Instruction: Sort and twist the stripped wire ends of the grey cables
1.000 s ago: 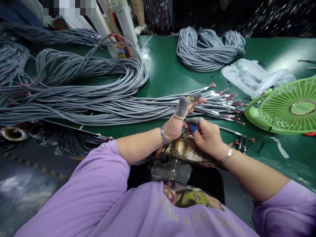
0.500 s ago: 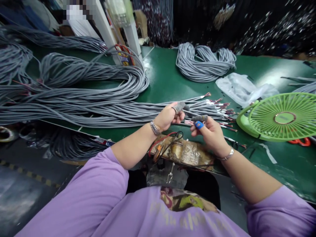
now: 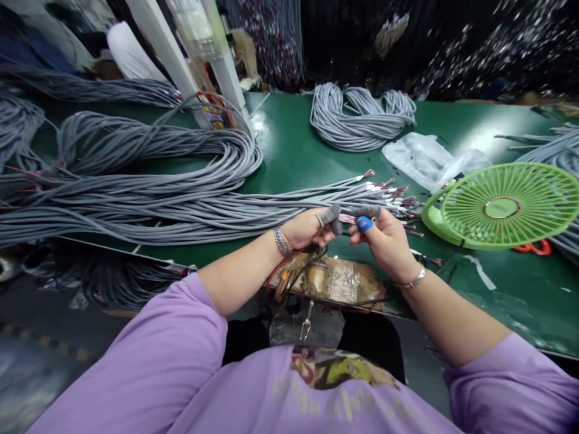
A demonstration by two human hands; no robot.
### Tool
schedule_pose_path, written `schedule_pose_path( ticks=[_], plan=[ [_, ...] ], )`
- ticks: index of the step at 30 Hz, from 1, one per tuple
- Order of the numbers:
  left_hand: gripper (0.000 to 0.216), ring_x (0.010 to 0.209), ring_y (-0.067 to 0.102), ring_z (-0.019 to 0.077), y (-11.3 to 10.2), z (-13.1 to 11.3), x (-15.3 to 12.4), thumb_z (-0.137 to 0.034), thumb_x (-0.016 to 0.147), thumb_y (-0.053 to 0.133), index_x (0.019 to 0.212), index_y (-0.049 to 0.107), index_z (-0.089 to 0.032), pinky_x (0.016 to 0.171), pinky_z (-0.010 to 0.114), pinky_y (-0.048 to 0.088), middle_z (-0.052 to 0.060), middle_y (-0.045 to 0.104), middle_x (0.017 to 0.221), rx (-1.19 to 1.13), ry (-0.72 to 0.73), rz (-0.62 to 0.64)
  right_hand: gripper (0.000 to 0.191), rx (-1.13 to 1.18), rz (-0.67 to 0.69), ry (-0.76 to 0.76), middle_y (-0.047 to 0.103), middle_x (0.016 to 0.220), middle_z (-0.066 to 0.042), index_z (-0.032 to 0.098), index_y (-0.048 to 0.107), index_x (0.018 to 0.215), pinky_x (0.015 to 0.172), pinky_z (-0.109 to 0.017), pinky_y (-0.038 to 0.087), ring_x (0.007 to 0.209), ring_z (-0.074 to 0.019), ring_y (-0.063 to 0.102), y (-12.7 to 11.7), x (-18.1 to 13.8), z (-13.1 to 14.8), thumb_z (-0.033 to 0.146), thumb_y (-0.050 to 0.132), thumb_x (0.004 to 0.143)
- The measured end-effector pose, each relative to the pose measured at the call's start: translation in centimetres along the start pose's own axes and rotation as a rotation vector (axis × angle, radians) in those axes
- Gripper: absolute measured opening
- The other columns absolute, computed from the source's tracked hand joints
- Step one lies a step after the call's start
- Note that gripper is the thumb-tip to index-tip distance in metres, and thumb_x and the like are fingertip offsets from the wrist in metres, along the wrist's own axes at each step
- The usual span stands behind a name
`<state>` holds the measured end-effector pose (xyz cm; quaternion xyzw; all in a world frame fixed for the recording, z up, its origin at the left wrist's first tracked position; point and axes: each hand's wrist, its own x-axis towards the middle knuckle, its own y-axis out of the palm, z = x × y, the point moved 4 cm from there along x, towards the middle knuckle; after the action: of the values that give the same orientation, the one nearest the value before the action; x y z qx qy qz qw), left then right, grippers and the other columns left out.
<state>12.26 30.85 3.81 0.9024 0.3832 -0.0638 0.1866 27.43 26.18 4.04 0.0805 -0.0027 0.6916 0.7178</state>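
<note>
My left hand (image 3: 312,226) and my right hand (image 3: 382,238) meet just above the near edge of the green table (image 3: 298,150). Both wear grey finger cots; a blue one covers a right fingertip. Between their pinched fingertips runs a short stripped end of a cable (image 3: 349,218) with thin coloured wires. Just behind the hands lies a long bundle of grey cables (image 3: 190,208), its stripped red and white ends (image 3: 398,196) fanned to the right. Below the hands sits a small taped brown tool with red wires (image 3: 335,280).
A green fan (image 3: 502,208) lies flat at the right, red scissors (image 3: 536,247) beside it. A clear plastic bag (image 3: 429,158) and a coiled grey cable bundle (image 3: 359,117) lie further back. More cable heaps fill the left. A white post (image 3: 226,66) stands behind.
My left hand, spread open a second ago, has closed into a pinch and come together with my right hand on the cable end. The view has tilted slightly.
</note>
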Motion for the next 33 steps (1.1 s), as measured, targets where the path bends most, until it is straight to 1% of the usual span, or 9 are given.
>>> schedule_pose_path(
  ticks=[4, 8, 11, 15, 18, 21, 27, 30, 33],
  plan=[
    [0.057, 0.037, 0.039, 0.0058, 0.4, 0.6, 0.5, -0.070, 0.083, 0.054, 0.081, 0.060, -0.014, 0.036, 0.018, 0.030, -0.004, 0.047, 0.047, 0.013, 0.049, 0.032, 0.039, 0.079, -0.044, 0.031, 0.070, 0.070, 0.002, 0.019, 0.055, 0.090, 0.048, -0.020, 0.056, 0.050, -0.0090, 0.065, 0.3, 0.0, 0.0, 0.047, 0.078, 0.075],
    [0.067, 0.036, 0.038, 0.0061, 0.7, 0.9, 0.7, -0.079, 0.083, 0.041, 0.078, 0.059, -0.014, 0.037, 0.019, 0.029, -0.004, 0.045, 0.046, 0.103, 0.151, -0.004, 0.040, 0.116, -0.097, 0.039, 0.069, 0.070, 0.002, 0.020, 0.053, 0.091, 0.048, -0.020, 0.056, 0.049, -0.0089, 0.064, 0.5, 0.1, -0.2, 0.048, 0.077, 0.074],
    [0.071, 0.036, 0.037, 0.0060, 0.9, 1.1, 0.7, -0.082, 0.082, 0.036, 0.078, 0.058, -0.014, 0.037, 0.019, 0.029, -0.004, 0.045, 0.047, 0.158, 0.178, -0.005, 0.040, 0.149, -0.125, 0.057, 0.069, 0.070, 0.003, 0.021, 0.052, 0.090, 0.047, -0.019, 0.055, 0.047, -0.0082, 0.063, 0.6, 0.2, -0.4, 0.047, 0.077, 0.073],
    [0.074, 0.037, 0.038, 0.0067, 1.2, 1.0, 0.6, -0.084, 0.081, 0.034, 0.087, 0.059, -0.014, 0.038, 0.019, 0.030, -0.005, 0.046, 0.047, 0.211, 0.212, 0.014, 0.038, 0.158, -0.143, 0.061, 0.068, 0.068, 0.004, 0.021, 0.051, 0.089, 0.045, -0.019, 0.054, 0.046, -0.0083, 0.062, 0.8, 0.1, -0.4, 0.047, 0.075, 0.074],
    [0.076, 0.038, 0.039, 0.0070, 1.4, 0.7, 0.4, -0.084, 0.081, 0.032, 0.090, 0.060, -0.014, 0.039, 0.019, 0.031, -0.005, 0.046, 0.046, 0.259, 0.241, -0.004, 0.036, 0.091, -0.162, -0.008, 0.067, 0.066, 0.004, 0.023, 0.051, 0.091, 0.046, -0.021, 0.054, 0.046, -0.0095, 0.062, 0.9, -0.2, -0.1, 0.048, 0.071, 0.078],
    [0.076, 0.037, 0.036, 0.0067, 1.7, 0.4, -0.1, -0.084, 0.080, 0.034, 0.089, 0.061, -0.014, 0.039, 0.019, 0.031, -0.005, 0.045, 0.046, 0.263, 0.231, -0.014, 0.032, -0.035, -0.151, -0.128, 0.066, 0.066, 0.004, 0.023, 0.051, 0.092, 0.048, -0.023, 0.054, 0.047, -0.0107, 0.062, 1.0, -0.7, 0.7, 0.048, 0.067, 0.083],
    [0.066, 0.037, 0.033, 0.0064, 2.5, -0.1, -0.8, -0.080, 0.080, 0.043, 0.073, 0.055, -0.016, 0.038, 0.020, 0.030, -0.005, 0.043, 0.046, 0.139, 0.157, 0.067, 0.016, -0.299, -0.059, -0.327, 0.066, 0.066, 0.002, 0.021, 0.055, 0.092, 0.046, -0.023, 0.049, 0.046, -0.0107, 0.060, 0.7, -1.4, 1.8, 0.037, 0.058, 0.092],
    [0.060, 0.036, 0.032, 0.0060, 2.5, -0.1, -0.8, -0.075, 0.082, 0.049, 0.073, 0.055, -0.016, 0.037, 0.020, 0.027, -0.005, 0.044, 0.046, 0.064, 0.082, 0.091, 0.008, -0.412, -0.010, -0.420, 0.066, 0.067, 0.001, 0.021, 0.057, 0.093, 0.047, -0.024, 0.049, 0.046, -0.0108, 0.059, 0.4, -1.3, 2.0, 0.028, 0.055, 0.092],
    [0.057, 0.035, 0.031, 0.0059, 2.2, 0.0, -0.8, -0.070, 0.085, 0.049, 0.074, 0.056, -0.015, 0.036, 0.020, 0.026, -0.005, 0.043, 0.046, 0.022, -0.013, 0.111, 0.006, -0.515, 0.030, -0.470, 0.067, 0.067, 0.001, 0.020, 0.058, 0.094, 0.050, -0.025, 0.048, 0.048, -0.0113, 0.060, 0.2, -1.3, 2.1, 0.024, 0.054, 0.092]
  ],
)
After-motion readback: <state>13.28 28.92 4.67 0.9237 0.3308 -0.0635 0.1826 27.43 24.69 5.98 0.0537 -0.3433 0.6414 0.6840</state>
